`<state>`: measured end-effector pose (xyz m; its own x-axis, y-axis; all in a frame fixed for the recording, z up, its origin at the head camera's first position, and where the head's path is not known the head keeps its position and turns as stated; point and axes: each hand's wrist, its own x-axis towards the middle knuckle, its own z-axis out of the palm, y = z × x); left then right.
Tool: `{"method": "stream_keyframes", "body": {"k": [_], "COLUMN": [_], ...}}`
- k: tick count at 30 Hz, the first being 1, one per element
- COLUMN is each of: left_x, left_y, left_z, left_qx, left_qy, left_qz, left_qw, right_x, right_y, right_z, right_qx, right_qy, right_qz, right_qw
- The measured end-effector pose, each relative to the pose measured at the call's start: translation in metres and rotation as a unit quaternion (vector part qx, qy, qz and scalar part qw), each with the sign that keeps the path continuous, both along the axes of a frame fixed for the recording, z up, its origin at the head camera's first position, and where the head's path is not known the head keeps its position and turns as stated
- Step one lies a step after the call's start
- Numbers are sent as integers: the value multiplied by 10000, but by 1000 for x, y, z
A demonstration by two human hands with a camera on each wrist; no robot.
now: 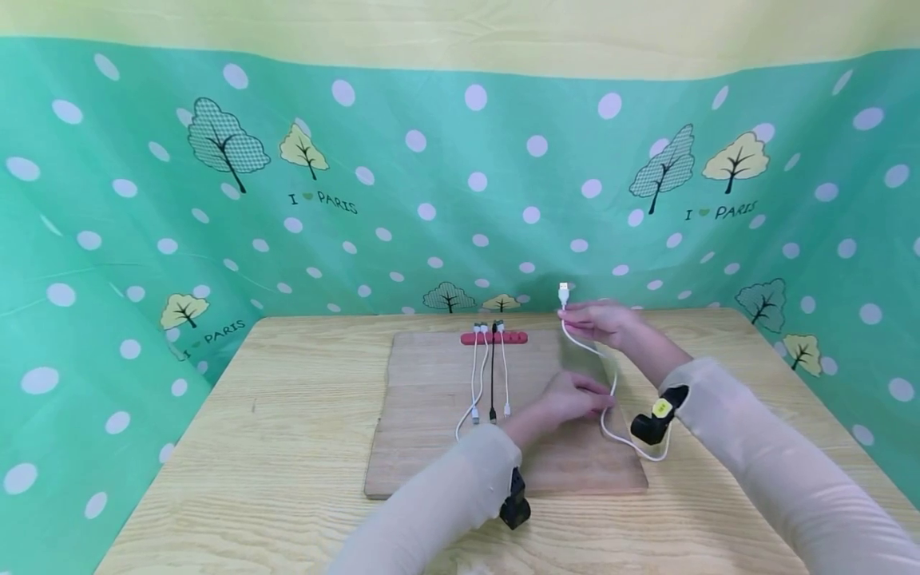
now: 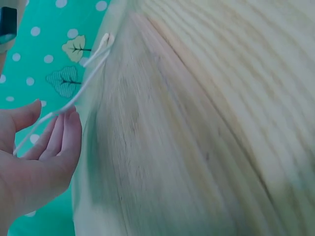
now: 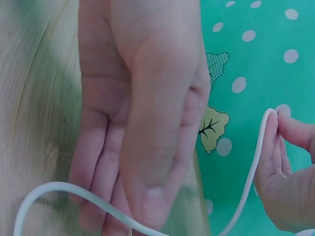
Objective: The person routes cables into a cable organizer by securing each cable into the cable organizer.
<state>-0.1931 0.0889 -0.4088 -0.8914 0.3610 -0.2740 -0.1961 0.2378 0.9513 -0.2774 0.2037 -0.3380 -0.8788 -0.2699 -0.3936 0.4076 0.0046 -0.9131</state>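
Note:
A white USB cable (image 1: 614,375) runs between both hands. My right hand (image 1: 604,323) pinches it just below its USB plug (image 1: 564,293), which points upward above the far right of the wooden board (image 1: 424,447). Lower down, my left hand (image 1: 575,397) holds the same cable between thumb and fingers; in the right wrist view, the cable bends over the left fingertips (image 3: 270,123). From there it loops toward the board's right edge. A red cable holder (image 1: 516,338) lies along the board's far edge, with several white cables and a black cable (image 1: 492,375) set in its left part.
The board rests on a light wood table (image 1: 302,415). Behind it hangs a green dotted cloth (image 1: 402,192). The plug ends (image 1: 475,415) of the holder's cables lie toward the board's middle, left of my left hand. Black cameras (image 1: 650,429) sit on both wrists.

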Motion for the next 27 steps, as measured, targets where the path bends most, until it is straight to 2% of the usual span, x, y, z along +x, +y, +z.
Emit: {"method": "stream_keyframes", "body": {"k": [8,12,16,22,27], "left_x": [5,5,6,9,14], "left_y": [3,-2,-10,-22,-32], "left_z": [-2,-5,-7,-6,-5], "left_qx": [369,440,340,164,-102], "left_qy": [-319,-254,-208,-374,-387], "left_qz": [155,49,-55,-129,-80], "left_qw": [9987,9987,9992,9991,9992], "right_x": [-2,-4,-8,-16,-24], "right_y": [-3,-3,-5,-2,0], "right_z": [-4,-5,-5,-5,-6], "right_qx": [-154,-173,-134,21,222], "right_qy": [-86,-147,-127,-2,68], "right_qz": [-82,-37,-14,-95,-387], "right_qw": [9998,9997,9998,10000,9990]}}
